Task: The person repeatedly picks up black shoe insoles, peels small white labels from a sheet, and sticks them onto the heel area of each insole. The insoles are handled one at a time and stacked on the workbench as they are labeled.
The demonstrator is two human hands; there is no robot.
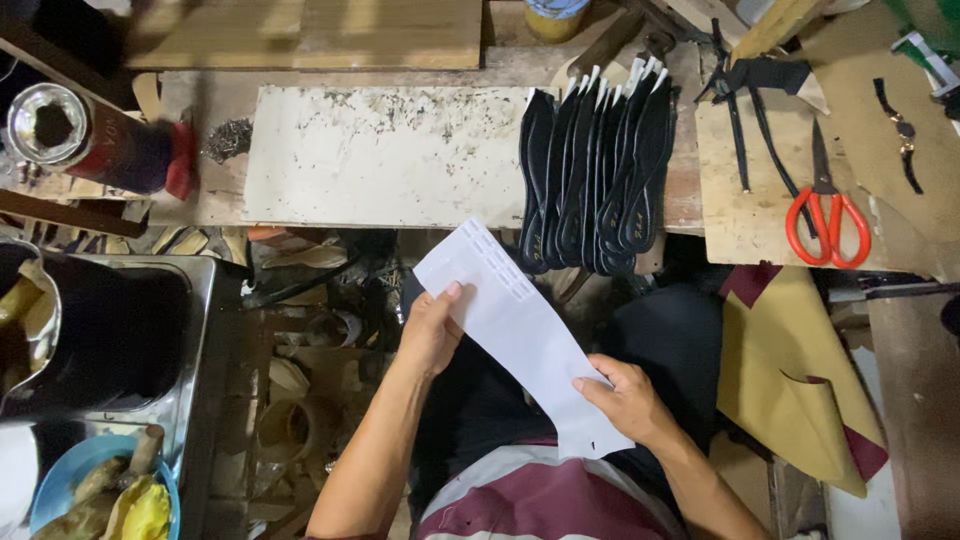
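both hands on one white paper sheet [510, 325], long and narrow, held tilted across the centre of the frame, upper end toward centre, lower end toward the lower middle. left hand [432, 330] pinches the sheet's left edge near the upper end, thumb on top, fingers behind, grip closed on the paper. right hand [625, 400] pinches the lower right edge, thumb over the face, grip also closed on it. sheet is up in the air above the person's lap, not touching the worktop [200, 100].

just above the sheet's top corner: row of black shoe insoles [595, 170] standing on edge, packed side by side, white tips up, at upper centre of the frame. left of them a long white board [385, 155], stained and speckled, lying flat on the worktop. upper left: open metal can [50, 125] on its side with dark body. right side: wooden board [745, 200] with orange-handled scissors [828, 215] and black pliers [740, 90] on it. lower right: tan leather pieces [790, 380] with maroon backing, folded and overlapping. left edge: metal tray [195, 330] with dark contents, below it a blue bowl [70, 470] with yellowish stuff inside. floor under the worktop is cluttered with scraps, too dim to sort out. striped maroon and white shirt [545, 495] at bottom centre.
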